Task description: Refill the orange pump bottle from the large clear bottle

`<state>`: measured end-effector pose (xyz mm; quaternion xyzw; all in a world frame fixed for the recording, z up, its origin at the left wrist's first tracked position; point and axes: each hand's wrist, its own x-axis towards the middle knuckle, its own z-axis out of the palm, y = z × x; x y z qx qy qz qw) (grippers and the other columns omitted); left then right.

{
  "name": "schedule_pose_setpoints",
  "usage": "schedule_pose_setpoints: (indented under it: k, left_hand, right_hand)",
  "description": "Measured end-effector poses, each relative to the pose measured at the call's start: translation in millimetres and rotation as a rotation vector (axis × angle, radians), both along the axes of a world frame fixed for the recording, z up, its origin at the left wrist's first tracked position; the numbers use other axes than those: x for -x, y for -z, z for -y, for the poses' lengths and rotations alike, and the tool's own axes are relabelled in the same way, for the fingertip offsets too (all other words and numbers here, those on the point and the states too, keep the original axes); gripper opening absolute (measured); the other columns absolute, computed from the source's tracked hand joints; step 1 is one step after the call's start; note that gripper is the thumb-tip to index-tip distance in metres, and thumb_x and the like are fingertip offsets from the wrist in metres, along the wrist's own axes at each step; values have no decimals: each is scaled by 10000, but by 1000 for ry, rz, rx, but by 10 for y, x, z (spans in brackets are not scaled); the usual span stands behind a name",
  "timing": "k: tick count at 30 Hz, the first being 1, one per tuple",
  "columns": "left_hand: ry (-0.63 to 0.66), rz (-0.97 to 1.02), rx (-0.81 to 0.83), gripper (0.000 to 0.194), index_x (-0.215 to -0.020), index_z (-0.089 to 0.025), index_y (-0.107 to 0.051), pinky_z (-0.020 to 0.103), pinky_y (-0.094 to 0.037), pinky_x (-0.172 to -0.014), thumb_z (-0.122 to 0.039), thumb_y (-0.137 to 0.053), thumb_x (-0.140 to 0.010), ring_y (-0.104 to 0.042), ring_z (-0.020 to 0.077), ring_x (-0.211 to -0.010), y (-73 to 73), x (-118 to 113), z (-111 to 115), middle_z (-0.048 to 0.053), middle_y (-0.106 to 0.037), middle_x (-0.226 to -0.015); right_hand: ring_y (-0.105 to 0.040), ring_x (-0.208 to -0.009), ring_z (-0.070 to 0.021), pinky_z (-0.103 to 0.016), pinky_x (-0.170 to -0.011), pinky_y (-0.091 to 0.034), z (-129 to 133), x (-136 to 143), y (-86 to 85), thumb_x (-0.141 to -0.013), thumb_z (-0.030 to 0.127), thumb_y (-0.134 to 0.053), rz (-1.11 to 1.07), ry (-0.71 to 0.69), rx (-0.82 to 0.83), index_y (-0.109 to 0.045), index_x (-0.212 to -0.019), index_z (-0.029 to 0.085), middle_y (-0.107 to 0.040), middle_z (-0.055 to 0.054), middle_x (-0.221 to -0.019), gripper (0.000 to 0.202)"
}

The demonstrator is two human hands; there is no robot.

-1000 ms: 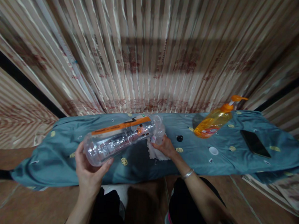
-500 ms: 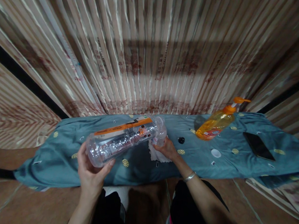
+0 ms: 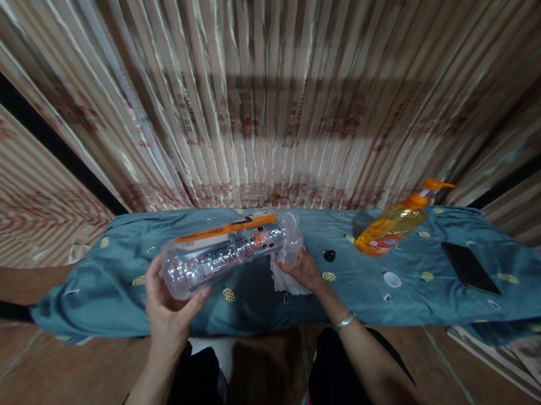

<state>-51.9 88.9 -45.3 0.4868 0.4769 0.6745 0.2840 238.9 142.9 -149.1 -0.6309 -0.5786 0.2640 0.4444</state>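
A clear plastic bottle with an orange and silver printed label lies tilted across the air above the blue cloth. My left hand grips its wide base, thumb along the near side. At the other end, a clear rounded plastic part meets my right hand. The right fingers are closed there with a thin white cloth hanging below them; the fingertips are partly hidden. Right of this hand, a small black cap rests on the blue cloth.
The blue patterned cloth covers a long narrow surface. On its right side are a pump bottle of orange liquid, a white round disc and a black phone. A pleated curtain hangs behind.
Both hands keep their grips, and the bottle stays at nearly the same tilt. The whole view has shifted slightly; little else differs.
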Motion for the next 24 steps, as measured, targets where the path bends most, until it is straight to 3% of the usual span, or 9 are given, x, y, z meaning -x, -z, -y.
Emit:
schedule_pose_setpoints:
  k: [10, 17, 24]
  left_hand:
    - [-26, 3, -33, 911, -1318, -232, -621, 438, -587, -1033, -385, -1007, -507, -678, 350, -1257, -45, -39, -3, 134, -686, -1357]
    - [7, 37, -69, 921, -1318, -212, -610, 374, -610, -933, -359, -1007, -500, -714, 302, -1147, -32, -54, -12, 117, -707, -1278]
    - [-2, 39, -60, 926, -1305, -212, -607, 387, -603, -933, -392, -1011, -491, -705, 307, -1132, -31, -67, -21, 117, -699, -1266]
  right_hand:
    - [-809, -1017, -374, -528, -920, -672, 11, 11, -25, -674, 268, -857, 21, 27, 10, -652, -1205, 178, -817, -150, -1090, 577]
    - [-815, -990, -357, -490, -917, -673, 28, -9, -27, -697, 283, -850, 28, 36, 21, -654, -1163, 232, -828, -101, -1062, 508]
    - [-801, -1039, -387, -536, -941, -663, 16, -7, -31, -692, 289, -858, 42, 40, 44, -667, -1149, 222, -810, -136, -1121, 500]
